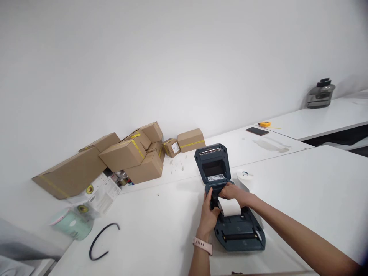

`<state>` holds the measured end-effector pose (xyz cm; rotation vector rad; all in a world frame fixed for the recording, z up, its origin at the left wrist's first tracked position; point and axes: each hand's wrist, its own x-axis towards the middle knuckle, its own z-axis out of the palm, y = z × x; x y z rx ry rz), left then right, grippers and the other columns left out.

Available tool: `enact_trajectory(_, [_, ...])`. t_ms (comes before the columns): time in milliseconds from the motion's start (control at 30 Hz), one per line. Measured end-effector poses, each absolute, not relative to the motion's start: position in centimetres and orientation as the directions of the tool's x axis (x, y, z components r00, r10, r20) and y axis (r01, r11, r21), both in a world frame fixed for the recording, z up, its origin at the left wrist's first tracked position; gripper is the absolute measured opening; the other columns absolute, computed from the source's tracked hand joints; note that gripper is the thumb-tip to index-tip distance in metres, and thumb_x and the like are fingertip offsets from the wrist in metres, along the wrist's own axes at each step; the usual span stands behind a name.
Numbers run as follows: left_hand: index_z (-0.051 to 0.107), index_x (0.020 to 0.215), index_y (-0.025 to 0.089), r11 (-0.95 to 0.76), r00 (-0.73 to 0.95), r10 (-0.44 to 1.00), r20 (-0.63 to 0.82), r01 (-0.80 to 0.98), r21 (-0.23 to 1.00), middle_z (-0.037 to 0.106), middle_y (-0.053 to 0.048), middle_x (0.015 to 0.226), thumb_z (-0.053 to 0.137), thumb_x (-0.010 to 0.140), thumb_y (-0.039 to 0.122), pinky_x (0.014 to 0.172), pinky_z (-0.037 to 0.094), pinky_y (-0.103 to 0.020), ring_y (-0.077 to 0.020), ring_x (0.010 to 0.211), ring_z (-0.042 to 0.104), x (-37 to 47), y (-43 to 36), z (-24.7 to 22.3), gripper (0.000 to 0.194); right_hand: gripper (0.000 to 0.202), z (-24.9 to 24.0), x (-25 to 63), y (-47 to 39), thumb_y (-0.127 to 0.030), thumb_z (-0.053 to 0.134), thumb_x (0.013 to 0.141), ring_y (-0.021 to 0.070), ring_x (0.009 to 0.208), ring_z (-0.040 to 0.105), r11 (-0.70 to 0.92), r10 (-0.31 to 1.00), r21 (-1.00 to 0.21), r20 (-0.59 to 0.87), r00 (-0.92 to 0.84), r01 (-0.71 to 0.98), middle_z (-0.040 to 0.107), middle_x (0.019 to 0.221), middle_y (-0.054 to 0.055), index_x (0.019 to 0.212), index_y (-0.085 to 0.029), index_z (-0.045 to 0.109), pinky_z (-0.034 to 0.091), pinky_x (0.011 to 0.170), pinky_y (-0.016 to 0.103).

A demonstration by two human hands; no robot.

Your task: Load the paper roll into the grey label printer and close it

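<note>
A dark label printer (240, 234) stands on the white table with its lid (214, 163) raised. Inside the body a roll of white label paper (230, 207) shows between the hands. My left hand (209, 212), with a pink watch band on the wrist, grips the left side of the printer body, its thumb beside the roll. My right hand (233, 193) reaches into the rear of the compartment behind the roll, its fingers bent and their tips hidden. A strip of white paper (244, 176) lies behind the printer on the right.
Cardboard boxes (123, 155) are stacked against the wall at the left. Near them sit a mint green container (73, 224) and a black curved band (99, 239). Farther right are a phone (257, 131), a yellow tape measure (265, 124) and a large dark bottle (320, 95).
</note>
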<state>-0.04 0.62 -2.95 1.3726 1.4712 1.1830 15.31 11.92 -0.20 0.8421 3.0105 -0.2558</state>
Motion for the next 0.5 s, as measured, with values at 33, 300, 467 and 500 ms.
enact_trajectory(33, [0.039, 0.154, 0.019, -0.027, -0.100, 0.993, 0.054, 0.259, 0.966, 0.033, -0.007, 0.164, 0.059, 0.071, 0.014, 0.125, 0.021, -0.034, -0.0238, 0.153, 0.026, -0.08, 0.60, -2.97, 0.085, 0.013, -0.27, 15.22, 11.94, -0.027, 0.069, 0.080, 0.0238, 0.082, 0.067, 0.841, 0.519, -0.135, -0.068, -0.852, 0.523, 0.074, 0.080, 0.007, 0.072, -0.016, 0.070, 0.045, 0.084, 0.038])
enact_trajectory(300, [0.040, 0.153, 0.021, -0.070, -0.071, 0.993, 0.089, 0.235, 0.969, 0.034, -0.007, 0.164, 0.062, 0.077, 0.025, 0.124, 0.022, -0.038, -0.0274, 0.152, 0.027, -0.15, 0.48, -2.95, 0.080, 0.029, -0.29, 14.95, 11.94, -0.038, 0.063, 0.096, 0.0205, 0.101, 0.067, 0.851, 0.495, -0.089, -0.197, -0.846, 0.518, 0.069, 0.114, 0.006, 0.113, -0.016, 0.066, 0.055, 0.092, 0.044])
enact_trajectory(467, [0.043, 0.152, 0.023, -0.068, -0.085, 0.992, 0.089, 0.221, 0.973, 0.037, -0.007, 0.162, 0.064, 0.077, 0.024, 0.124, 0.023, -0.039, -0.0282, 0.151, 0.029, -0.18, 0.56, -3.10, 0.078, 0.034, -0.13, 15.00, 12.48, -0.037, 0.061, 0.097, 0.0215, 0.107, 0.065, 0.851, 0.476, -0.125, -0.228, -0.849, 0.511, 0.064, 0.127, 0.008, 0.125, -0.018, 0.061, 0.056, 0.091, 0.044])
enact_trajectory(500, [0.043, 0.151, 0.023, -0.067, -0.092, 0.992, 0.089, 0.219, 0.973, 0.038, -0.007, 0.162, 0.065, 0.077, 0.024, 0.124, 0.022, -0.039, -0.0282, 0.151, 0.029, -0.17, 0.61, -3.20, 0.077, 0.035, -0.13, 15.01, 12.61, -0.037, 0.062, 0.097, 0.0217, 0.107, 0.065, 0.851, 0.472, -0.133, -0.235, -0.850, 0.509, 0.064, 0.126, 0.008, 0.125, -0.018, 0.061, 0.056, 0.091, 0.044])
